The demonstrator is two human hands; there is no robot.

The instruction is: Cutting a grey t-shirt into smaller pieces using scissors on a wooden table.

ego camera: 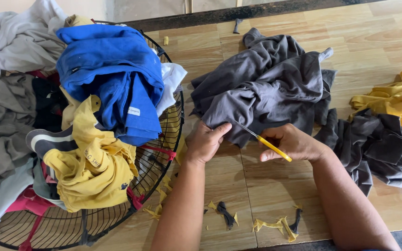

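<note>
- grey garment [266, 88]: dark grey cloth, crumpled in a loose heap on the wooden table, its lower edge pinched up
- scissors [264, 141]: yellow handles, thin metal blade, lying slantwise with the tip against the garment's lower edge

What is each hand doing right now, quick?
Left hand: closed, pinching the grey garment.
Right hand: closed on the yellow-handled scissors.

Both bare forearms reaching forward from the lower edge, left hand [204, 142] curling with fingers pinching shut, thumb pointing right, right hand [291, 142] closing in a fist-like grip, knuckles facing up, wrists angling inward.
</note>
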